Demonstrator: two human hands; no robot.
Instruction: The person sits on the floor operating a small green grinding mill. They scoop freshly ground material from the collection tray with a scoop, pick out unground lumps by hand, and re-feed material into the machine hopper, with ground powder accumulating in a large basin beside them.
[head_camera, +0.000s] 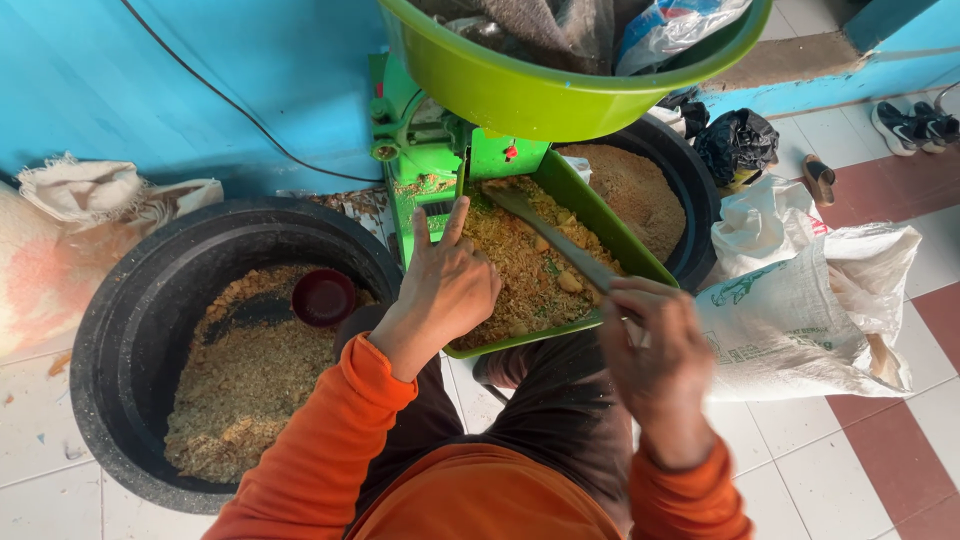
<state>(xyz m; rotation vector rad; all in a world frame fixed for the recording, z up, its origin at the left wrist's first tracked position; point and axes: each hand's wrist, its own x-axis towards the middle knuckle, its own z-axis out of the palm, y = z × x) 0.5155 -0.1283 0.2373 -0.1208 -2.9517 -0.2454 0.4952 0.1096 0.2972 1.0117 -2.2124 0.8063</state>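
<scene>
Pressing down on yellowish chopped feed (520, 265) inside the green tray (610, 235) with the left hand (445, 285), palm flat, fingers spread wide and pointing toward 12 o'clock, closed on nothing. Holding a flat grey stick (555, 240) in the right hand (655, 350), grip wrapped firmly round its near end, the far end reaching toward 11 o'clock across the feed. Tray sloping down from the green machine (425, 150), which is standing at 12 o'clock against the blue wall (180, 80). Sitting above the machine, a lime-green basin (540, 95) carrying bags and cloth. Resting at 9 o'clock from the left hand, a large black tub (130, 320) partly filled with the same crumbly feed, a small dark red bowl (322, 297) lying on top of it. Standing behind the tray at 1 o'clock, a second black tub (695, 190) holding finer brown meal. Lying at 3 o'clock on the tiled floor (850, 470), a white woven sack (810, 310), just beside the right hand. Showing at the bottom, orange sleeves (330, 450).
</scene>
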